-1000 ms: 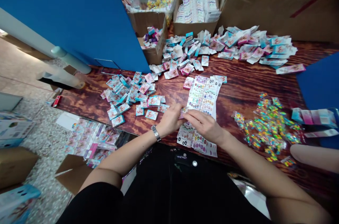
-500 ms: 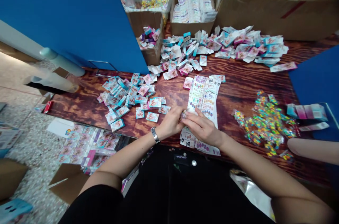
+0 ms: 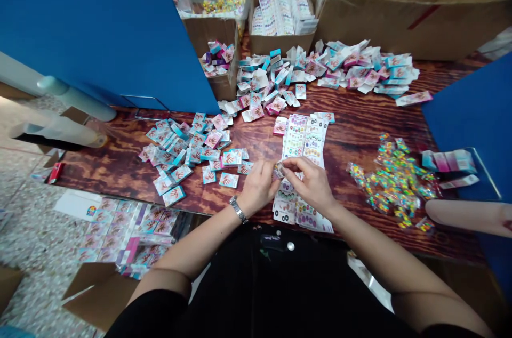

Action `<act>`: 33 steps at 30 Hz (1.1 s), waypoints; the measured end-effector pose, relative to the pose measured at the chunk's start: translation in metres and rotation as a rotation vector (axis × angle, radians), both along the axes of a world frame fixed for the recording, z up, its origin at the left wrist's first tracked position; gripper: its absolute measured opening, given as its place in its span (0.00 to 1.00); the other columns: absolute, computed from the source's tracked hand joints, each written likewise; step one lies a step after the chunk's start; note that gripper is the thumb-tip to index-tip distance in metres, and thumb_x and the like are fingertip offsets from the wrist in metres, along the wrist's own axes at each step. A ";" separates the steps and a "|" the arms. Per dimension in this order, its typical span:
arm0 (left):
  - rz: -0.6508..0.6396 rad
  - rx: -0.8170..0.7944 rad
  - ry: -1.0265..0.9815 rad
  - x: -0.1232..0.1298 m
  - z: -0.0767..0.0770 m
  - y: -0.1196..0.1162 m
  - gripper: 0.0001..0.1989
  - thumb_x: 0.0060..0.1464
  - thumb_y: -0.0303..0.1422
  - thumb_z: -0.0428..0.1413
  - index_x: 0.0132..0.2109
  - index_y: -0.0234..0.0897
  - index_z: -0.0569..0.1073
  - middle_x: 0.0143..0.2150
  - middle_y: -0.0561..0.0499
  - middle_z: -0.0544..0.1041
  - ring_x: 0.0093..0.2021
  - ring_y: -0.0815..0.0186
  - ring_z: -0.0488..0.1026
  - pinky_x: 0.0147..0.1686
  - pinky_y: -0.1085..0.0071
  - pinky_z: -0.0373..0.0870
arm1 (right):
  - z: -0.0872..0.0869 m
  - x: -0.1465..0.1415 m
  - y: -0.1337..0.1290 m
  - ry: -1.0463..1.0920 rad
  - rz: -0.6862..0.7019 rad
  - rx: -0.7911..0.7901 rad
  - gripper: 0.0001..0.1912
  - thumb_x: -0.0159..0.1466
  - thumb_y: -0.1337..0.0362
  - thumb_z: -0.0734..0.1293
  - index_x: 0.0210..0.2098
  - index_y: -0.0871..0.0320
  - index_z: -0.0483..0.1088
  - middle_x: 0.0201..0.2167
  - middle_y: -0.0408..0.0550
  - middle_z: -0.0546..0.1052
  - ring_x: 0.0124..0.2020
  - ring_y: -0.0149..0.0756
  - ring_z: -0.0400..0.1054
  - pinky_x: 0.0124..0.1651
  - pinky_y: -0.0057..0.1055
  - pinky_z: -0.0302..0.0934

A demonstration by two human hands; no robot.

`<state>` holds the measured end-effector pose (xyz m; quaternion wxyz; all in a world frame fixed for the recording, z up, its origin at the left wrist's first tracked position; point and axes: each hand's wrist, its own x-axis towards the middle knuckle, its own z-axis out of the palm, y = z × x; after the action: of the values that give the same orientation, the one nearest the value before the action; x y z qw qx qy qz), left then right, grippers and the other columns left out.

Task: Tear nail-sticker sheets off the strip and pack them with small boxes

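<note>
I have the left hand [image 3: 258, 188] and right hand [image 3: 312, 183] meeting over the front of the counter [image 3: 344, 146]. Left grip: closed around a small printed item [image 3: 278, 169]. Right grip: thumb and forefinger closed on the same item at its right end. The fingers cover much of it, so I cannot identify it fully. The two-handed hold appears intended to steady the item on one side while the other side is worked.

The item is held above the printed strips [image 3: 295, 138], which lie in two columns, probably so placed for short reach. Small boxes [image 3: 196, 149] lie to the left and wrapped packets [image 3: 400, 178] to the right, an arrangement that seems to separate types.

Containers, rear:
- Middle cardboard box [image 3: 280, 43]: upright strips [image 3: 272, 13].
- Smaller cardboard box [image 3: 228, 82]: purple and blue boxes [image 3: 217, 55].
- Large cardboard box [image 3: 380, 29]: I cannot determine its contents.
</note>
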<state>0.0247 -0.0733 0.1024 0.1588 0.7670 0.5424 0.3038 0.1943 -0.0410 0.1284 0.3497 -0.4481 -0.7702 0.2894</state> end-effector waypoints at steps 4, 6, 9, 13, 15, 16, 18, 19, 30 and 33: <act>0.009 0.025 0.102 0.000 0.001 0.000 0.18 0.58 0.28 0.50 0.55 0.30 0.64 0.46 0.38 0.71 0.49 0.54 0.68 0.47 0.59 0.69 | -0.005 -0.004 0.000 -0.108 -0.038 0.052 0.09 0.64 0.65 0.64 0.44 0.54 0.68 0.36 0.47 0.77 0.35 0.38 0.73 0.40 0.35 0.67; 0.015 0.029 0.137 0.000 0.001 -0.001 0.18 0.57 0.27 0.50 0.55 0.28 0.63 0.47 0.36 0.71 0.50 0.53 0.68 0.48 0.59 0.69 | -0.006 -0.005 -0.001 -0.145 -0.033 0.071 0.10 0.64 0.66 0.64 0.46 0.54 0.68 0.36 0.47 0.77 0.37 0.39 0.73 0.42 0.36 0.66; 0.022 0.027 0.156 -0.001 0.002 -0.001 0.20 0.57 0.27 0.51 0.56 0.29 0.63 0.48 0.37 0.72 0.51 0.54 0.68 0.48 0.60 0.70 | -0.007 -0.004 -0.001 -0.102 -0.029 0.009 0.12 0.64 0.66 0.64 0.48 0.54 0.67 0.34 0.45 0.77 0.36 0.37 0.72 0.41 0.34 0.65; 0.019 0.042 0.183 -0.005 0.005 0.000 0.21 0.58 0.28 0.52 0.58 0.31 0.62 0.48 0.40 0.73 0.49 0.56 0.70 0.47 0.61 0.72 | -0.014 -0.001 0.005 0.091 0.008 -0.239 0.12 0.63 0.63 0.65 0.47 0.54 0.67 0.31 0.42 0.76 0.31 0.33 0.71 0.35 0.30 0.64; 0.010 0.064 0.191 -0.006 0.006 0.000 0.21 0.58 0.28 0.52 0.58 0.31 0.62 0.49 0.40 0.73 0.50 0.56 0.71 0.48 0.62 0.73 | -0.019 -0.001 0.009 0.206 0.008 -0.333 0.12 0.62 0.61 0.66 0.45 0.54 0.67 0.30 0.42 0.76 0.29 0.32 0.69 0.32 0.29 0.62; 0.006 0.079 0.193 -0.007 0.006 0.001 0.21 0.58 0.28 0.52 0.58 0.31 0.62 0.49 0.40 0.73 0.51 0.56 0.71 0.48 0.62 0.73 | -0.021 -0.001 0.011 0.241 0.006 -0.353 0.11 0.61 0.60 0.66 0.43 0.55 0.67 0.29 0.42 0.75 0.29 0.32 0.69 0.31 0.28 0.61; 0.003 0.117 0.198 -0.007 0.006 0.002 0.22 0.58 0.28 0.52 0.58 0.31 0.61 0.50 0.39 0.73 0.51 0.56 0.71 0.48 0.62 0.73 | -0.021 -0.003 0.011 0.236 -0.009 -0.356 0.10 0.61 0.60 0.67 0.41 0.54 0.67 0.29 0.42 0.76 0.29 0.32 0.70 0.32 0.28 0.61; 0.002 0.141 0.202 -0.007 0.006 0.003 0.22 0.58 0.28 0.51 0.59 0.30 0.61 0.50 0.38 0.72 0.51 0.56 0.71 0.49 0.61 0.73 | -0.020 -0.004 0.009 0.204 -0.019 -0.340 0.09 0.61 0.61 0.67 0.41 0.54 0.67 0.30 0.42 0.76 0.31 0.33 0.71 0.33 0.29 0.61; -0.015 0.250 0.258 -0.008 0.002 -0.001 0.20 0.59 0.26 0.48 0.59 0.28 0.63 0.51 0.36 0.73 0.53 0.55 0.71 0.50 0.60 0.74 | -0.004 -0.013 -0.005 -0.049 -0.042 -0.139 0.08 0.63 0.66 0.63 0.43 0.54 0.63 0.34 0.44 0.77 0.35 0.36 0.74 0.39 0.32 0.64; -0.029 0.286 0.262 -0.008 0.000 -0.002 0.20 0.59 0.25 0.47 0.59 0.28 0.64 0.51 0.36 0.73 0.53 0.55 0.71 0.51 0.60 0.73 | -0.004 -0.014 -0.002 -0.083 -0.045 -0.039 0.05 0.62 0.68 0.63 0.39 0.55 0.64 0.36 0.47 0.73 0.35 0.37 0.71 0.39 0.33 0.64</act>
<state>0.0163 -0.0750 0.1026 -0.0196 0.8225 0.4987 0.2730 0.1806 -0.0429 0.1241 0.3151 -0.4836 -0.7679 0.2777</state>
